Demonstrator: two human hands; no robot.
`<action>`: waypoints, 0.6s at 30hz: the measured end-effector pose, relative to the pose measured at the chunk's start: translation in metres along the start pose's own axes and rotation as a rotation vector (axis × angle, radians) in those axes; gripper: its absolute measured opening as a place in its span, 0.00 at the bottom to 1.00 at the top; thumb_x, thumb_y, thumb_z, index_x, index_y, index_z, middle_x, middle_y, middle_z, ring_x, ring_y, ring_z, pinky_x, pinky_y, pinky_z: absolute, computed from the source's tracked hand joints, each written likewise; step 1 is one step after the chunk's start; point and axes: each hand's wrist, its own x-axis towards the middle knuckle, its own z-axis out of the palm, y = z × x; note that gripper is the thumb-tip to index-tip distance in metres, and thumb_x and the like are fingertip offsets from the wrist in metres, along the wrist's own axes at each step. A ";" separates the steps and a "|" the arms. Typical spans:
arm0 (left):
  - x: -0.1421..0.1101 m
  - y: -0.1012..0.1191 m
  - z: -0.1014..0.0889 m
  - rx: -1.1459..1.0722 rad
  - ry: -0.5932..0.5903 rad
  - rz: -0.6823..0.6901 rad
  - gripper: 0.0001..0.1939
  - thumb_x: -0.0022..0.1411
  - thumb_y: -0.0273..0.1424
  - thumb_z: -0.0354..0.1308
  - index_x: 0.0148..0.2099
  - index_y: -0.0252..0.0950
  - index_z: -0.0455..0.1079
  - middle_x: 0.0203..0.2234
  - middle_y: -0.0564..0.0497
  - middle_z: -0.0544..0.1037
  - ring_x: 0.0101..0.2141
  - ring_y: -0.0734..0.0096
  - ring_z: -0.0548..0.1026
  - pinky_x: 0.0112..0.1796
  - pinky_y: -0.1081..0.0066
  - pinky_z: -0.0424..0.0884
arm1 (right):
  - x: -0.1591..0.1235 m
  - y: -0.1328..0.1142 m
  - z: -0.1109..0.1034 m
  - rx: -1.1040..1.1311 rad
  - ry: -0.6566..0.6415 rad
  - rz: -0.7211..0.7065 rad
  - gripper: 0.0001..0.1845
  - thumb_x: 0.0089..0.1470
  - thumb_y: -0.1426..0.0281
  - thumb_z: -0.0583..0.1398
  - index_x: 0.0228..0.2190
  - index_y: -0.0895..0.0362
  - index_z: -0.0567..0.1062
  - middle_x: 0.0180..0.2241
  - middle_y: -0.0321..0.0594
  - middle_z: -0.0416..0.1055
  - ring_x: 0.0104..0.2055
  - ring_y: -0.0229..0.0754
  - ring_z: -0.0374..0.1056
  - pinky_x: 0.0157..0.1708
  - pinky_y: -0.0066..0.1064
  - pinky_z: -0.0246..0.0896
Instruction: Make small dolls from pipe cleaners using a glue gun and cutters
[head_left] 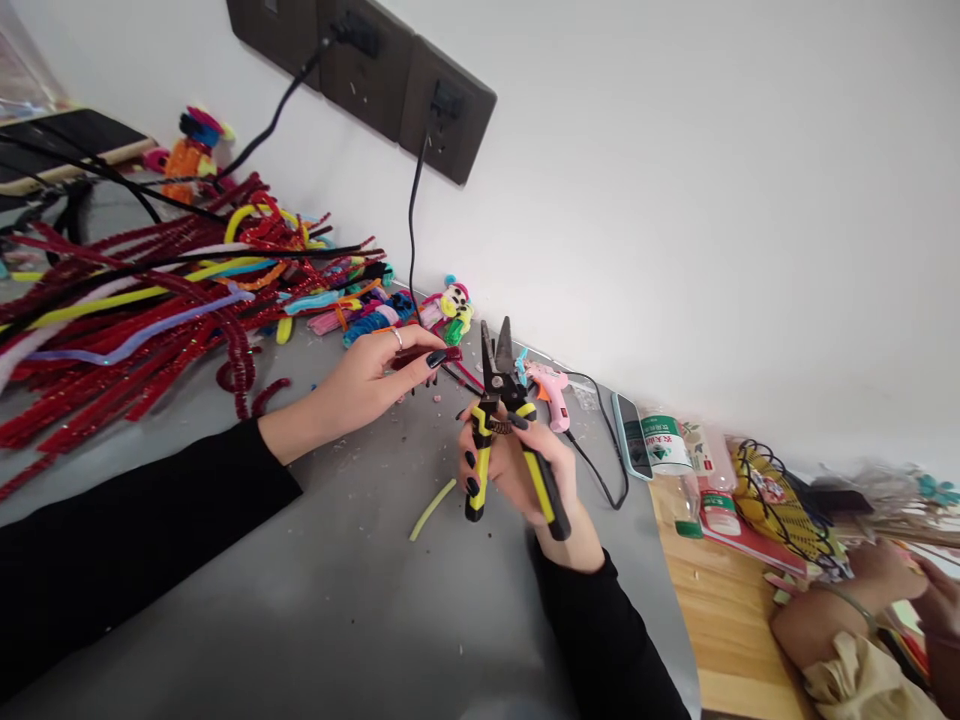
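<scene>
In my right hand (pixel 517 450) is a pair of spring-loaded wire-cutting shears (pixel 496 385) with black and yellow handles. Their blades point up toward the wall and stand apart. My left hand (pixel 367 380), just left of the blades, has its fingers closed on a dark red pipe cleaner (pixel 451 354); most of it is hidden by the fingers. A short yellow-green pipe cleaner piece (pixel 433 510) lies on the grey mat (pixel 360 600) below the hands. Small scraps are scattered around it.
A heap of pipe cleaners (pixel 165 310) spreads at left, beside small pipe-cleaner figures (pixel 450 303). A pink glue gun (pixel 551 392) with a black cord, a phone (pixel 632 436) and bottles (pixel 675 450) lie at right. Another person's arm (pixel 825 620) is at far right. Wall sockets (pixel 405 80) hold plugs.
</scene>
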 end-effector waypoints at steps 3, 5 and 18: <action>0.001 0.002 -0.001 0.031 0.016 0.053 0.23 0.68 0.49 0.59 0.49 0.35 0.79 0.41 0.43 0.83 0.37 0.61 0.80 0.35 0.69 0.77 | 0.001 -0.004 -0.005 0.013 -0.023 -0.038 0.31 0.49 0.40 0.57 0.42 0.51 0.74 0.29 0.38 0.67 0.25 0.45 0.64 0.28 0.42 0.63; 0.001 0.003 -0.001 0.055 0.016 0.073 0.20 0.68 0.47 0.60 0.48 0.35 0.79 0.42 0.43 0.83 0.40 0.60 0.81 0.40 0.67 0.79 | -0.005 -0.012 -0.010 -0.031 0.014 -0.092 0.31 0.50 0.41 0.58 0.44 0.52 0.74 0.31 0.41 0.70 0.30 0.49 0.67 0.31 0.43 0.64; 0.002 -0.006 0.002 0.069 -0.045 0.103 0.12 0.65 0.39 0.64 0.44 0.36 0.79 0.41 0.46 0.86 0.39 0.64 0.83 0.47 0.65 0.81 | -0.089 0.012 -0.046 -1.105 0.694 -0.004 0.22 0.50 0.57 0.65 0.45 0.53 0.74 0.43 0.44 0.76 0.44 0.54 0.73 0.45 0.46 0.67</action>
